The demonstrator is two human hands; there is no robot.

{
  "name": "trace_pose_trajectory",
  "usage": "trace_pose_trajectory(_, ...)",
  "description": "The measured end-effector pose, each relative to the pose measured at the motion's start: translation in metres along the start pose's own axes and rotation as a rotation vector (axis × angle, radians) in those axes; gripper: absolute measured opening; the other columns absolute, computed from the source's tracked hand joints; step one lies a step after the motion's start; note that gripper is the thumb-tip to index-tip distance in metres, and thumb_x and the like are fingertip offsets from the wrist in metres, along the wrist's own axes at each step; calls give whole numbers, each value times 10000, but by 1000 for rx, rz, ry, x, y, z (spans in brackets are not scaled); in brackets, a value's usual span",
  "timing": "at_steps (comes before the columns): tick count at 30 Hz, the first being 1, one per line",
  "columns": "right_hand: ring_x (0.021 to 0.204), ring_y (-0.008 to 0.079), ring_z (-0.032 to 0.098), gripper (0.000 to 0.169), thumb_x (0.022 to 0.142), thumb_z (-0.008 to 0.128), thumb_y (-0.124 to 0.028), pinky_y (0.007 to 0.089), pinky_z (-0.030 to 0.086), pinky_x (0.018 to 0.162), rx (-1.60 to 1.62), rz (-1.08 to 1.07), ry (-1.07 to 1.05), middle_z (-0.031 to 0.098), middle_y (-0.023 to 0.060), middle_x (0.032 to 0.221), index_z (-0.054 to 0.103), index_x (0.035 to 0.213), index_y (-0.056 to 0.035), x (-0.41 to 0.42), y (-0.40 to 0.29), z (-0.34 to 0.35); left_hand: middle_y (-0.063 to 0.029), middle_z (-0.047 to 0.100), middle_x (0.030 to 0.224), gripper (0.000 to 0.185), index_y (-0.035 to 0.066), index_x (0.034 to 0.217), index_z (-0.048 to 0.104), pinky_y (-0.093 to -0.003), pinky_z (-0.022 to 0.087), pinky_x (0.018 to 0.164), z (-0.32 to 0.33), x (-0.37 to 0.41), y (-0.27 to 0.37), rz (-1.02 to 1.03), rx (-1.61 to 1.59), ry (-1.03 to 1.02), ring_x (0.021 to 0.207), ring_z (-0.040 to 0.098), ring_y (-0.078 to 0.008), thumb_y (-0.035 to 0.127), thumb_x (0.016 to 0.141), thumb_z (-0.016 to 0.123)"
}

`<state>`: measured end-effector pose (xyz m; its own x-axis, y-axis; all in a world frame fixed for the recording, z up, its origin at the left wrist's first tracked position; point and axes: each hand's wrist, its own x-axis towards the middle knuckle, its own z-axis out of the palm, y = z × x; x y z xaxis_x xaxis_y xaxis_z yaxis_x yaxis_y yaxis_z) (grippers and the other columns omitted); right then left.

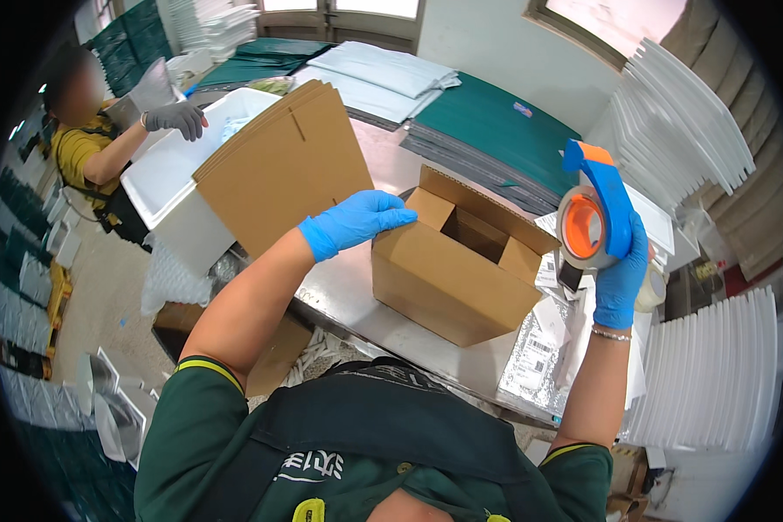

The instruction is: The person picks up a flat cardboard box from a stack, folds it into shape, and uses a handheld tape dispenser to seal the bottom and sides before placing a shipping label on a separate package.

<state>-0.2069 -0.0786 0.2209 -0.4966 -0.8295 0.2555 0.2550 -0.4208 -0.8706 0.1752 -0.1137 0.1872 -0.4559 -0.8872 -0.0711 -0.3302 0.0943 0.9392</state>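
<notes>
A cardboard box [453,280] stands on the metal table before me, its upper flaps partly folded and a dark gap showing between them. My left hand [362,222], in a blue glove, has its thumb and fingers on the box's upper left corner. To the right of the box, my gloved right hand [620,280] grips a blue tape dispenser [603,196]. The dispenser carries a roll of tape on an orange hub and is raised above the table. Flattened cardboard boxes [287,169] lean behind my left hand.
A co-worker [81,137] stands at the left beside a white foam box [163,173]. Behind my box lie stacked green sheets [496,117] and white sheets [385,68]. White foam panels [705,372] rise at the right. Labels [535,355] lie on silver packaging near the front edge.
</notes>
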Motion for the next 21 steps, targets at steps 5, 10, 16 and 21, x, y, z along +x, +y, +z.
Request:
trace_pose_trajectory(5,1022,156,567,323,951,489,-239,280,442,933,-48,161,-76,603,71,1124,577,1175,-25,-1,0,2,-80,562,999,312,13,1059,579,-316,456,814,10,16,-22,291,317,135,897,529,-171,228,853,672)
trace_pose_trajectory(10,1010,164,589,377,959,468,-275,297,476,907,-221,151,-197,603,93,1129,531,1196,12,-37,34,-1,-136,477,1214,637,107,1356,342,-355,412,953,33,20,-51,306,-97,315,1104,471,-233,128,825,694)
trace_pose_trajectory(16,959,156,593,397,922,527,-310,291,483,866,-258,131,-156,613,88,1064,539,1165,4,-66,27,13,-60,492,1202,337,113,1264,502,-287,385,963,17,23,-43,146,-259,54,1130,451,-149,217,944,526)
trace_pose_trajectory(21,922,159,603,375,951,466,-322,303,525,801,-20,105,-233,601,111,1070,513,1184,-31,-55,-2,11,-25,517,1109,256,101,1177,569,-276,357,990,26,27,-49,158,-256,103,1115,462,-137,210,967,471)
